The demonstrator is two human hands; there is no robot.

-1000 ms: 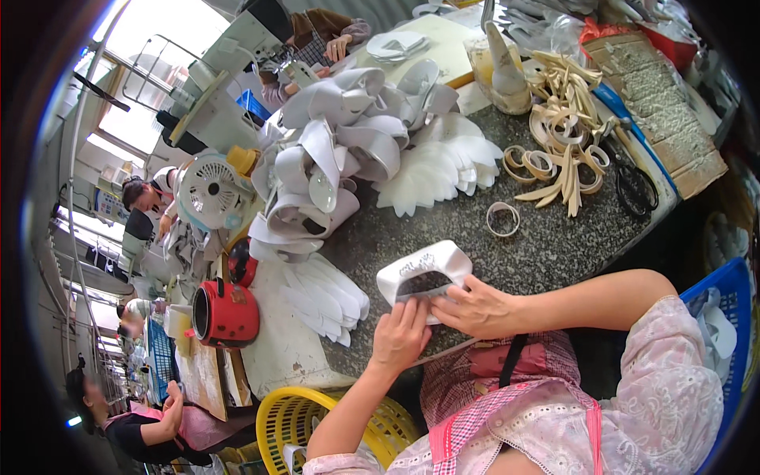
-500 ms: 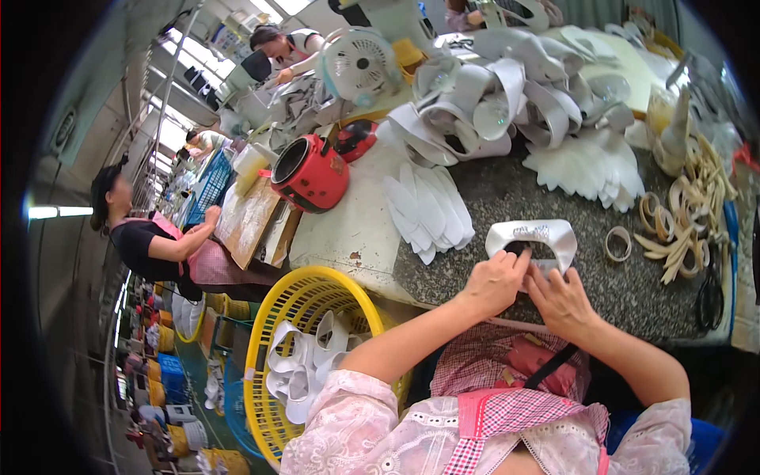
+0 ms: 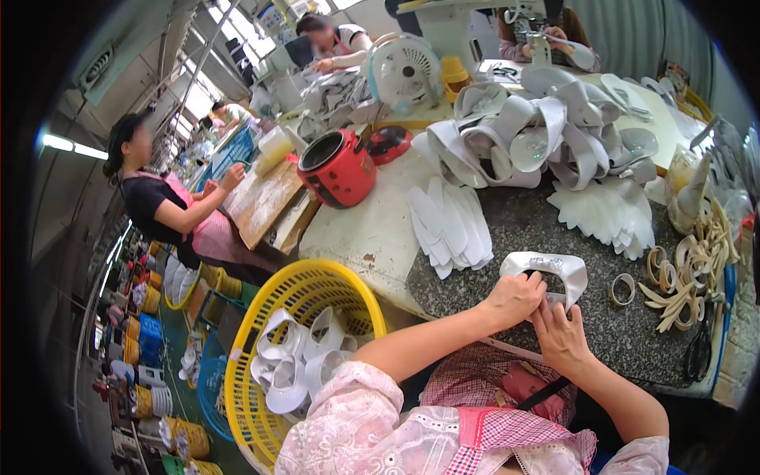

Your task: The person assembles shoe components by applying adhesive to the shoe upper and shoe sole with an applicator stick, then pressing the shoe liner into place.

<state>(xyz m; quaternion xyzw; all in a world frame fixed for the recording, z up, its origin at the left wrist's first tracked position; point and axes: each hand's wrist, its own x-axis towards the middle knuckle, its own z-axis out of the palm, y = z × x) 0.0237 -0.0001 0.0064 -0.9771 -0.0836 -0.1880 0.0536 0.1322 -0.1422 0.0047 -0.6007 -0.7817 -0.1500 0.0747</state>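
A white shoe upper with a glittering decorated band lies curved on the dark speckled worktop in front of me. My left hand is closed on its near left edge, fingers curled into the opening. My right hand is closed at the near right side, fingertips pressing a pale part of the upper. The fingers hide where the two hands meet the edge. To the left, flat white sole-shaped pieces lie fanned out; more flat white pieces overlap beyond the upper.
White uppers are heaped at the back. A tape roll, beige strips and black scissors lie right. A red pot and fan stand left. Below the table, a yellow basket holds uppers. Co-workers stand or sit beyond.
The whole view has shifted, so the table appears lower and farther right. My left fingers have curled further in at the upper's opening. The co-worker at left has raised a hand.
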